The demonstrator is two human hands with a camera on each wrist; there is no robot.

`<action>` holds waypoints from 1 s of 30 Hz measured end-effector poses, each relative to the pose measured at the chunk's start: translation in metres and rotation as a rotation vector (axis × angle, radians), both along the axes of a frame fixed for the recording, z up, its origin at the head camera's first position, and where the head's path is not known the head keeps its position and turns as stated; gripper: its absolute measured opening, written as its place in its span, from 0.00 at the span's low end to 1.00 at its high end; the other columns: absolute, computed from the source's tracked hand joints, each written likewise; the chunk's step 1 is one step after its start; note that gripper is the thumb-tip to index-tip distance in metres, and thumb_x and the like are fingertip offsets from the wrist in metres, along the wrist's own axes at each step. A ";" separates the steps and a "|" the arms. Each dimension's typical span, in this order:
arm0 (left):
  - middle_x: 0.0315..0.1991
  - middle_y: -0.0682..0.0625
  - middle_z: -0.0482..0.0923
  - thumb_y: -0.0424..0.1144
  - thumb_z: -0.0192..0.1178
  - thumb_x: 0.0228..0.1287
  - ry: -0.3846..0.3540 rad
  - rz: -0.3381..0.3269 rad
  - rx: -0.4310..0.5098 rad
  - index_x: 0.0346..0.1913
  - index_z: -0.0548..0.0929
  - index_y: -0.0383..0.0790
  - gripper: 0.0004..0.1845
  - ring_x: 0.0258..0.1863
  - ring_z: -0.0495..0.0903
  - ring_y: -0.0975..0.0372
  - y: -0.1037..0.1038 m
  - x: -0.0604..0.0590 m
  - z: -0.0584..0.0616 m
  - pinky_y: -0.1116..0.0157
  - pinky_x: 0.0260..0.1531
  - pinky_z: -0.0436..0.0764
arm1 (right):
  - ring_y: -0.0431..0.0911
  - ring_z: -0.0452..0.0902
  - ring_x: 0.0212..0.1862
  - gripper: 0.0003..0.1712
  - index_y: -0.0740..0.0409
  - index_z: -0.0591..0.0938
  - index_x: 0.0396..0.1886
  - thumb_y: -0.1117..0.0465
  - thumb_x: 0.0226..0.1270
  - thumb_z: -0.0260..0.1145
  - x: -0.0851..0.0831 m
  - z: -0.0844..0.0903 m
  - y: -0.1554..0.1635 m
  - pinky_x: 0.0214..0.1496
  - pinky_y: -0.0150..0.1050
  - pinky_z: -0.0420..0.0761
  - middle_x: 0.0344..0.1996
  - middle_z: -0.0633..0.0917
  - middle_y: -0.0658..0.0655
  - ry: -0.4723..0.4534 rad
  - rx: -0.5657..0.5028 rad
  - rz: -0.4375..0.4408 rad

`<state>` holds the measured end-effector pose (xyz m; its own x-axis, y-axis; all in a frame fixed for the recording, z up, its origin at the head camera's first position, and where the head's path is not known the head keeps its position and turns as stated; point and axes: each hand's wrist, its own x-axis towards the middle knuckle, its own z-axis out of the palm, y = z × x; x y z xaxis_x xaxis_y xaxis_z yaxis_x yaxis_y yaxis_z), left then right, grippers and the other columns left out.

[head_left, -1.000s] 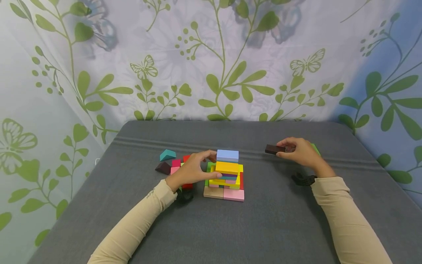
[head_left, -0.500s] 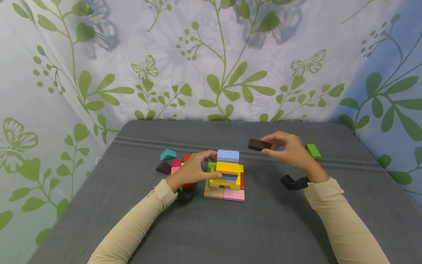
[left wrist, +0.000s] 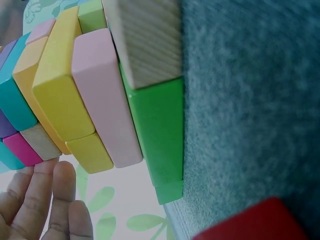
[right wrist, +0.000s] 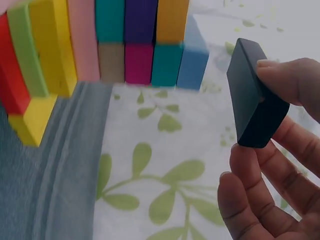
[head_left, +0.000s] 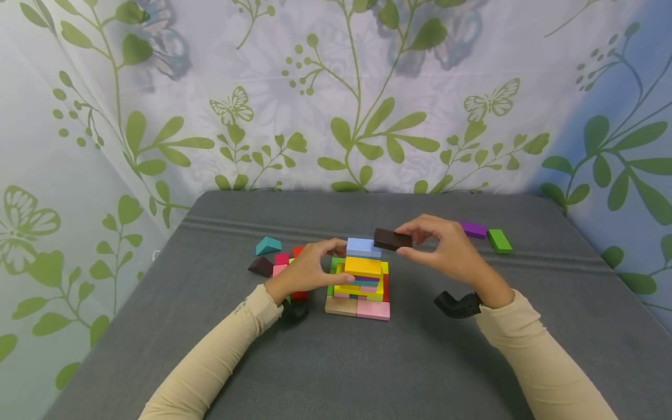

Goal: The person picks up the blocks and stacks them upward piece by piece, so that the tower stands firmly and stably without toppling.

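Since a second earlier you had carried the dark brown block (head_left: pixel 392 239) leftward from over the far right of the table, until it hung just beside the top of the block tower (head_left: pixel 360 280). Your right hand (head_left: pixel 446 252) pinched that one block by its end, thumb below and fingers (right wrist: pixel 287 80) curled over it, with the block sticking out to the left toward the single light blue block (head_left: pixel 363 247) that crowned the stack; whether the two touched cannot be told. Just under that blue piece lay one orange-yellow block (head_left: pixel 362 266), and at the foot sat one pink block (head_left: pixel 373 309) beside one plain wooden block (head_left: pixel 340 305). Your left hand (head_left: pixel 307 269) had kept its place on the tower's other side, fingers (left wrist: pixel 60 200) bent against the upper layers without closing round any piece. Beyond that hand lay one teal wedge (head_left: pixel 268 245) and one dark brown wedge (head_left: pixel 260 266), with a few red and pink pieces hidden partly behind your knuckles. Behind your right hand, well apart from the grip, one purple block (head_left: pixel 474 229) and one green block (head_left: pixel 499 240) rested side by side on the grey table (head_left: pixel 336 361).
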<state>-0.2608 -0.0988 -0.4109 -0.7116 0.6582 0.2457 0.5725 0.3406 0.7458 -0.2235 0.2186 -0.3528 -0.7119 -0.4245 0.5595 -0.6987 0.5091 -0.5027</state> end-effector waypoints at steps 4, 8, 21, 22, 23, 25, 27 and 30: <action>0.59 0.44 0.85 0.53 0.76 0.66 -0.005 -0.005 0.004 0.70 0.79 0.32 0.38 0.59 0.81 0.51 0.000 0.000 0.000 0.43 0.67 0.78 | 0.47 0.80 0.36 0.19 0.57 0.92 0.48 0.70 0.56 0.85 0.008 0.002 -0.010 0.43 0.35 0.81 0.37 0.87 0.46 0.038 0.027 0.021; 0.59 0.44 0.85 0.55 0.76 0.66 -0.007 -0.005 0.005 0.70 0.79 0.33 0.38 0.59 0.82 0.51 0.000 0.000 0.000 0.44 0.67 0.78 | 0.43 0.79 0.37 0.19 0.57 0.91 0.47 0.69 0.55 0.86 0.015 0.001 -0.019 0.42 0.36 0.82 0.38 0.86 0.46 0.062 0.073 0.053; 0.58 0.44 0.85 0.48 0.74 0.65 0.025 -0.015 0.007 0.69 0.80 0.33 0.34 0.60 0.82 0.50 0.000 -0.001 -0.002 0.45 0.66 0.79 | 0.42 0.80 0.36 0.19 0.61 0.91 0.45 0.69 0.52 0.88 0.025 -0.014 -0.041 0.36 0.40 0.84 0.41 0.86 0.53 0.206 0.171 0.130; 0.58 0.44 0.85 0.47 0.74 0.65 0.024 -0.014 0.006 0.69 0.80 0.33 0.34 0.60 0.82 0.50 0.000 -0.001 -0.002 0.45 0.66 0.79 | 0.43 0.80 0.36 0.20 0.61 0.91 0.45 0.69 0.52 0.88 0.026 -0.014 -0.043 0.35 0.40 0.84 0.41 0.85 0.53 0.221 0.170 0.128; 0.58 0.44 0.85 0.47 0.74 0.65 0.022 -0.013 0.005 0.69 0.80 0.33 0.33 0.60 0.82 0.50 0.000 -0.001 -0.002 0.45 0.66 0.79 | 0.44 0.80 0.36 0.20 0.61 0.91 0.45 0.70 0.51 0.88 0.026 -0.015 -0.044 0.35 0.41 0.84 0.41 0.84 0.54 0.239 0.169 0.125; 0.58 0.44 0.85 0.45 0.75 0.65 0.017 -0.009 0.005 0.69 0.80 0.33 0.33 0.59 0.82 0.49 0.000 -0.001 -0.002 0.44 0.66 0.79 | 0.46 0.80 0.36 0.20 0.62 0.92 0.45 0.70 0.50 0.88 0.025 -0.016 -0.046 0.35 0.41 0.84 0.41 0.83 0.55 0.269 0.170 0.112; 0.58 0.44 0.85 0.45 0.76 0.65 0.010 -0.004 0.004 0.69 0.80 0.33 0.33 0.59 0.82 0.49 0.000 0.000 -0.001 0.44 0.66 0.78 | 0.47 0.80 0.36 0.20 0.63 0.92 0.45 0.70 0.50 0.88 0.025 -0.017 -0.048 0.35 0.42 0.83 0.42 0.82 0.56 0.278 0.174 0.091; 0.58 0.43 0.85 0.46 0.76 0.66 0.005 -0.002 0.004 0.70 0.80 0.33 0.34 0.60 0.82 0.49 -0.001 0.000 -0.001 0.43 0.66 0.78 | 0.47 0.79 0.36 0.20 0.63 0.92 0.46 0.69 0.52 0.88 0.025 -0.018 -0.049 0.35 0.41 0.83 0.42 0.81 0.57 0.269 0.188 0.059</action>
<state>-0.2607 -0.0994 -0.4123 -0.7092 0.6582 0.2525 0.5771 0.3364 0.7442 -0.1984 0.1696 -0.3708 -0.5204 -0.5744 0.6319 -0.8248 0.5298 -0.1976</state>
